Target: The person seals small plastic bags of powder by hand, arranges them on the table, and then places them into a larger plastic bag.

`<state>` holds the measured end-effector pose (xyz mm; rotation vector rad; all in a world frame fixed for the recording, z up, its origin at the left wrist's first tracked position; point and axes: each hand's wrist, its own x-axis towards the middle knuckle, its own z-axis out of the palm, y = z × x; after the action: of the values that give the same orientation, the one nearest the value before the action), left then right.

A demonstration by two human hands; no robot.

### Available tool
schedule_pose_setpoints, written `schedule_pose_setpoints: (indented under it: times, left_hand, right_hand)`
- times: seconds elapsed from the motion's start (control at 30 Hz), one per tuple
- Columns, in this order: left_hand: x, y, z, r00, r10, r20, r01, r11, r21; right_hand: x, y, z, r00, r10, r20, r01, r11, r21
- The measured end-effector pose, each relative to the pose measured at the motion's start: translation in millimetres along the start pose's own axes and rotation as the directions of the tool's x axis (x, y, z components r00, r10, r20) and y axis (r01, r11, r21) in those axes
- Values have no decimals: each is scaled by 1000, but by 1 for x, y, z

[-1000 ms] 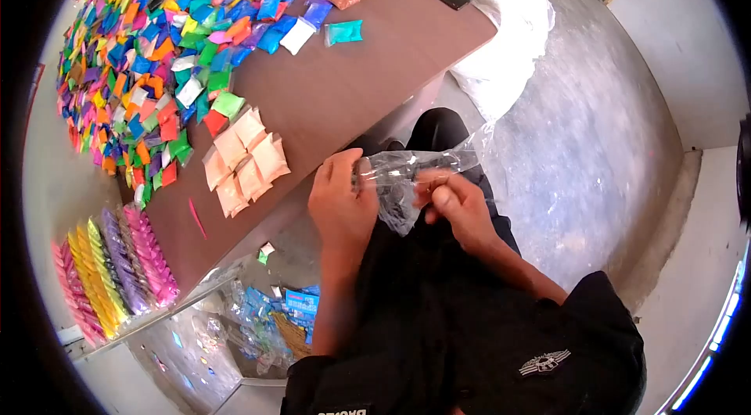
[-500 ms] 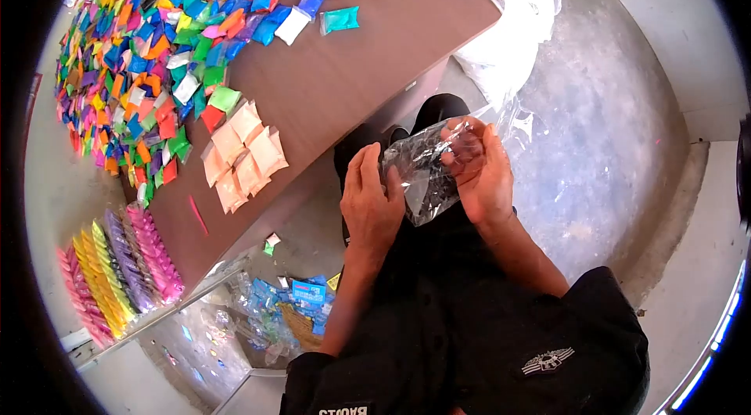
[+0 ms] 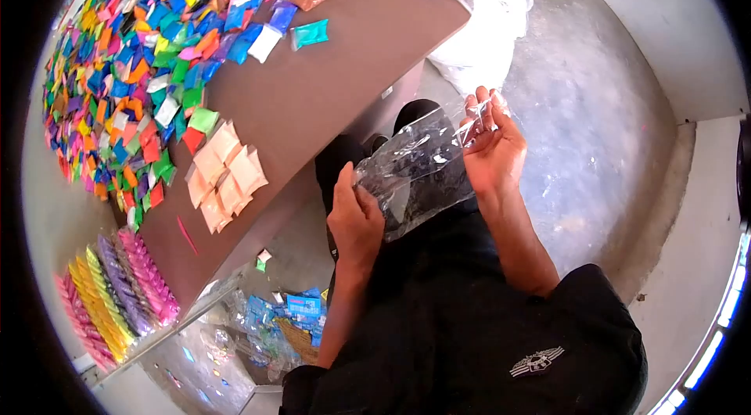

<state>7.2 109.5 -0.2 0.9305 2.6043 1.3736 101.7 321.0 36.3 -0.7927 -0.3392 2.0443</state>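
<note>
Brown tabletop (image 3: pixel 344 71) spans the upper left of the view, beside a grey concrete floor (image 3: pixel 594 172). Clear plastic bag (image 3: pixel 422 157) position: above the lap, off the tabletop edge, between the two hands. Its long axis runs obliquely, from the left hand (image 3: pixel 357 215) up and outward to the right hand (image 3: pixel 498 150). Left grip: thumb and fingers closed on the bag's left end. Right grip: palm turned up, fingers curled and holding the film at the opposite end; whether any fingertip is inside the bag cannot be told. The bag therefore lies to the right of the left grip and to the left of the right grip, in contact with both. Peach-coloured packets (image 3: pixel 223 172) lie grouped on the tabletop, left of the left hand, the nearer hand. Mixed coloured packets (image 3: pixel 141 79) are heaped beyond them; a teal packet (image 3: pixel 310 34) lies apart.
</note>
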Motion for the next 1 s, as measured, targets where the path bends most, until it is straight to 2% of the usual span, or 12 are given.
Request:
schedule_pose_setpoints:
  times: [0.17,0.3,0.43,0.5,0.63,0.73,0.77,0.83,0.9,0.97,1.0]
  left_hand:
    - [-7,-2,2,1000,23,15,-23,1000,6]
    - [-7,-4,5,999,47,6,-47,999,8]
    - [-9,-2,8,999,19,45,-19,1000,-7]
    - [-11,1,10,996,69,58,-69,998,1]
    - [-12,6,11,997,-1,81,3,1000,-26]
    - [-7,4,10,1000,0,21,1,998,-70]
    - [-6,5,9,1000,-6,14,7,998,-56]
    - [-1,12,7,996,-89,23,91,985,-149]
    - [1,10,8,997,-63,47,69,986,-153]
    - [1,14,11,999,9,50,-1,987,-159]
    - [0,15,9,995,17,94,0,985,-173]
  right_hand:
    - [-2,-4,6,993,102,-59,-88,976,197]
    - [16,-4,-13,995,77,65,-93,953,289]
    - [28,-6,-24,995,45,88,-72,945,320]
    - [29,-7,-22,977,43,207,-116,929,353]
    - [14,-10,-3,992,81,96,-106,952,287]
    - [6,-5,-6,982,137,128,-143,989,45]
    - [0,1,-9,980,152,132,-159,986,48]
    - [-19,11,-17,953,217,213,-179,967,-183]
    - [-39,25,-23,936,271,224,-217,946,-240]
    - [-45,44,-37,867,372,332,-73,753,-655]
    - [-51,50,-37,860,343,379,12,727,-687]
